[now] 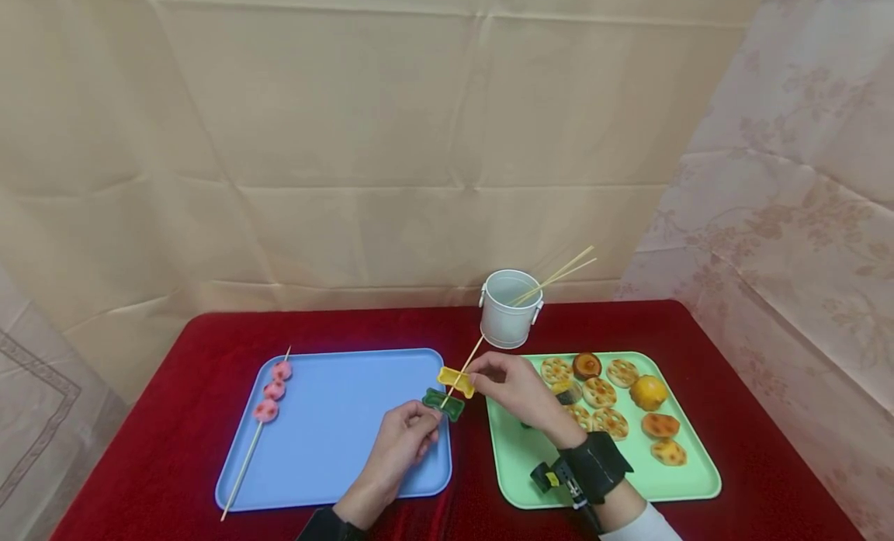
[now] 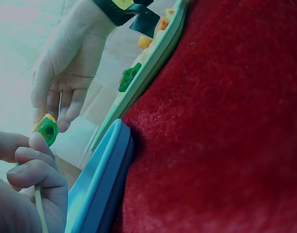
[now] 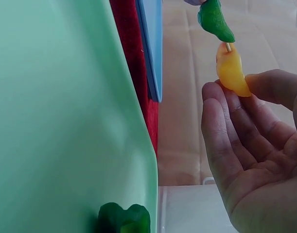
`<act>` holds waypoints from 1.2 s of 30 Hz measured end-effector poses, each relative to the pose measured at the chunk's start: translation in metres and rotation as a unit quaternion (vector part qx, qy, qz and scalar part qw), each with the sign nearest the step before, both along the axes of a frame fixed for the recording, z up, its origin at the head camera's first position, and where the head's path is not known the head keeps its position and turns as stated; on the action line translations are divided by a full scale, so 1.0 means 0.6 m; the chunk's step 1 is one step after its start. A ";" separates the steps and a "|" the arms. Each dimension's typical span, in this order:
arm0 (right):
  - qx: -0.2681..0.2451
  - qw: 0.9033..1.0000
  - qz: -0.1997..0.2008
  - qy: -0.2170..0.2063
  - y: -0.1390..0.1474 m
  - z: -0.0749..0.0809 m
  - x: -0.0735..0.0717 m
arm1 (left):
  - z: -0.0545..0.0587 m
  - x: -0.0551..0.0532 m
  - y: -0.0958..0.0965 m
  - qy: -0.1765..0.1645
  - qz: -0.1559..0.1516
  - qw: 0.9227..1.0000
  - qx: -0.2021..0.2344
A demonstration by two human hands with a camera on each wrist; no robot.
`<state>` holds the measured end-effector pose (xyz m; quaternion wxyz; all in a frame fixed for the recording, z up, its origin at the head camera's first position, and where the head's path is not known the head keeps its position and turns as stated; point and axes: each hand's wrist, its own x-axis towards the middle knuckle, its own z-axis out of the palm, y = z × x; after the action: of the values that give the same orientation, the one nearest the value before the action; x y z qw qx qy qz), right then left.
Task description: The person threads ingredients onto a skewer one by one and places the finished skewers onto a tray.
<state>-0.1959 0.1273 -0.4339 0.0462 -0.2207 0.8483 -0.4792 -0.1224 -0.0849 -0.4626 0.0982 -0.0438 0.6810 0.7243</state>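
So I'm standing here watching someone with a skewer, and the left hand [image 1: 405,440] has a snug grip on the thin pale wooden stick [image 1: 476,346], fingers curled round it just below a glossy dark green pepper-like piece [image 1: 443,404]. The right hand [image 1: 517,390] has a light grip, thumb and fingertips pinching a shiny yellow pepper-like piece [image 1: 457,381], other fingers loose. Both pieces are on the stick, green one nearer the left hand, tip poking out past the yellow. It's all held up around the right edge of a blue plastic tray [image 1: 335,432], which also carries a skewer of three pink balls [image 1: 274,390]. Right of that, a pale green plastic tray [image 1: 520,467] has browned lotus-root-looking slices [image 1: 610,424]. White metal bucket [image 1: 504,324] with spare sticks [image 1: 569,268] stands behind on the red-cloth worktop [image 1: 147,448].
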 end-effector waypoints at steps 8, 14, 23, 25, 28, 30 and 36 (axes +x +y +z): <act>0.002 1.000 0.019 0.003 -0.005 -0.002 0.003 | -0.001 0.000 0.000 0.000 0.006 1.000 -0.005; 0.011 1.000 0.011 0.010 0.004 0.007 0.002 | -0.001 0.002 -0.001 0.001 0.008 1.000 -0.004; 0.023 0.999 -0.021 0.007 0.035 0.024 -0.005 | -0.001 0.001 -0.002 -0.004 0.005 1.000 -0.007; 0.029 0.999 -0.031 0.008 0.040 0.028 -0.008 | 0.001 0.000 -0.003 -0.002 0.007 1.000 -0.004; 0.047 0.998 -0.039 0.014 0.049 0.037 -0.011 | 0.005 -0.003 -0.006 -0.001 0.011 1.000 0.002; 0.065 0.997 -0.038 0.019 0.057 0.043 -0.013 | 0.008 -0.005 -0.007 -0.002 0.014 1.000 0.003; 0.135 0.989 -0.028 0.049 0.089 0.053 -0.016 | 0.017 -0.012 -0.013 -0.003 0.027 1.000 -0.007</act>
<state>-0.2054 0.1806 -0.4023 0.0207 -0.2115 0.9123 -0.3501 -0.1294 -0.0930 -0.4525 0.0803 -0.0647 0.6843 0.7219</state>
